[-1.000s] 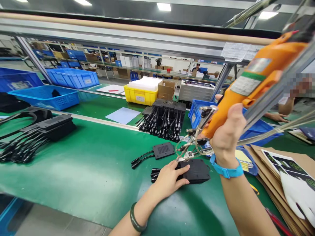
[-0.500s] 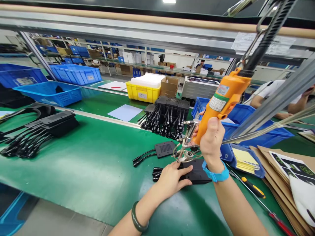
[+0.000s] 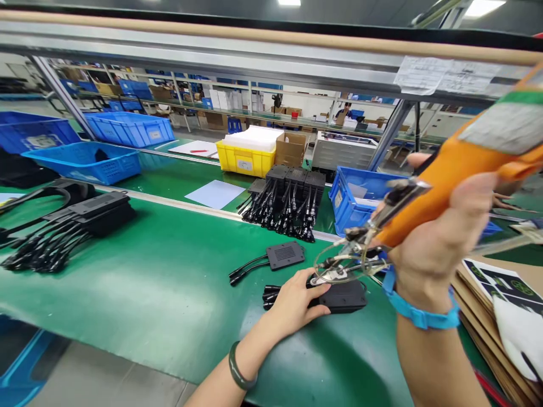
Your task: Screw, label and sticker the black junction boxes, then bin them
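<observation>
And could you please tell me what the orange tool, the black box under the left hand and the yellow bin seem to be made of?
Orange tool: probably smooth hard plastic, by its even colour and rounded body. Black box: likely matte plastic, as it shows little shine, though coated metal is possible. Yellow bin: most likely smooth plastic, from its even colour and rim.
</observation>
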`<state>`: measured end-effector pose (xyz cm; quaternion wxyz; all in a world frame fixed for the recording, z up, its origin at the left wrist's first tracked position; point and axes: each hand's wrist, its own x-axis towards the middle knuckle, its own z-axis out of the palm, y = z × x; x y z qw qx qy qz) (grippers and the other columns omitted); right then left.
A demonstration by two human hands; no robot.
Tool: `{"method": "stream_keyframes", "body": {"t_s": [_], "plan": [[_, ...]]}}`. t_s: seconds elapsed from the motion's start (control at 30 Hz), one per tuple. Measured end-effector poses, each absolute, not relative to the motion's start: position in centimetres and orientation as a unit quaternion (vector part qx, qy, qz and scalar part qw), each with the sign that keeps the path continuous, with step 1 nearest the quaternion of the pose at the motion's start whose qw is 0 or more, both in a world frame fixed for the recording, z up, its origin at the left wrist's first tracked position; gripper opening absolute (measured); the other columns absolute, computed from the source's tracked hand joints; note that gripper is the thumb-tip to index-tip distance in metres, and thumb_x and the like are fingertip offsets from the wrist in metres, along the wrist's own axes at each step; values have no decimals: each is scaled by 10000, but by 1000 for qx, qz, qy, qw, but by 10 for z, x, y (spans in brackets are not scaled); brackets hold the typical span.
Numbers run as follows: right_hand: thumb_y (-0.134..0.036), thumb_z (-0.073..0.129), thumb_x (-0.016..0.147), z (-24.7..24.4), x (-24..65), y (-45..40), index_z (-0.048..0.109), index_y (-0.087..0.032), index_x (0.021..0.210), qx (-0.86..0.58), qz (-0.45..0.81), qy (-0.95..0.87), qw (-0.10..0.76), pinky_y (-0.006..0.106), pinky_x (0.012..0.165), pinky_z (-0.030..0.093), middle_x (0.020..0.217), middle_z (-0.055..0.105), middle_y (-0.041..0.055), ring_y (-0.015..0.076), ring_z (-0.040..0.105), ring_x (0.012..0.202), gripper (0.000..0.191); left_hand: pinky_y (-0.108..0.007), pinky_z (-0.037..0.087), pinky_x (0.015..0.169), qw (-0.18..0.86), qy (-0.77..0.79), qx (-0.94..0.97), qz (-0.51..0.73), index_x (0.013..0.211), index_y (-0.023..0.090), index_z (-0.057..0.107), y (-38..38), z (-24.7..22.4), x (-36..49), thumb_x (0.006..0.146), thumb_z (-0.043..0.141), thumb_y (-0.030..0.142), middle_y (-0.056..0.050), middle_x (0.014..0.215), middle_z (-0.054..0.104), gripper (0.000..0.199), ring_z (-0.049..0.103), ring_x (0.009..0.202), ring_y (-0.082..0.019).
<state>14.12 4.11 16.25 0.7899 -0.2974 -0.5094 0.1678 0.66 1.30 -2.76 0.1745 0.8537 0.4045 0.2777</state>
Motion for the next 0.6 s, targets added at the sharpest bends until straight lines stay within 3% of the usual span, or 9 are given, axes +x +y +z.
{"method": "stream_keyframes", "body": {"t_s": [0.2,0.33,0.6], "plan": [[-489,431,961,162,146,25,711,-219,906,-327,189,-510,773,215,405,446,628,580,2,103,520,474,392,-481,500,954,154,398,849,310,1195,215,634,19,-32,11,722,811,445,-136,1272,561,555,551,1150,-325],[-538,430,941,134,143,26,691,-234,1015,-363,239,-522,734,237,370,425,591,562,-13,126,519,438,407,-437,507,942,158,388,837,353,1178,188,608,19,-36,13,676,856,403,-123,1212,583,600,569,1099,-299],[-557,410,943,113,143,23,671,-319,997,-386,214,-564,698,288,357,407,562,545,-8,188,555,457,358,-427,471,973,181,372,834,365,1196,222,617,21,-39,11,720,816,430,-106,1235,577,557,554,1120,-293]]}}
